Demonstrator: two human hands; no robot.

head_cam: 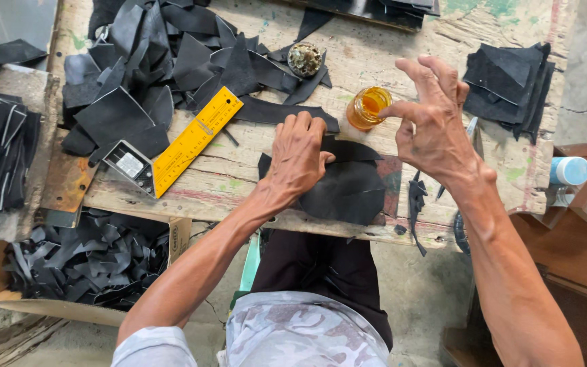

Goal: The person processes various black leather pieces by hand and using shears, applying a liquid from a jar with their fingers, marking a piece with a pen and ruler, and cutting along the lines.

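A worn wooden bench (402, 54) is littered with black leather scraps (144, 61), and a yellow ruler (195, 139) lies slantwise. The left hand (298, 156) presses flat, fingers spread, on a dark leather piece (348, 187) at the bench's near edge. The right hand (433, 122) hovers beside an open jar (368, 107) of amber liquid, forefinger and thumb pinched at its rim, other fingers raised.

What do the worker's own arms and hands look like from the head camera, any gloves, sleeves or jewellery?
Both hands are bare: no gloves, rings, watch or bands show on the left hand or the right hand. The forearms are uncovered too, lean and veined. A short light grey sleeve shows at the left upper arm; the right arm leaves the frame still bare.
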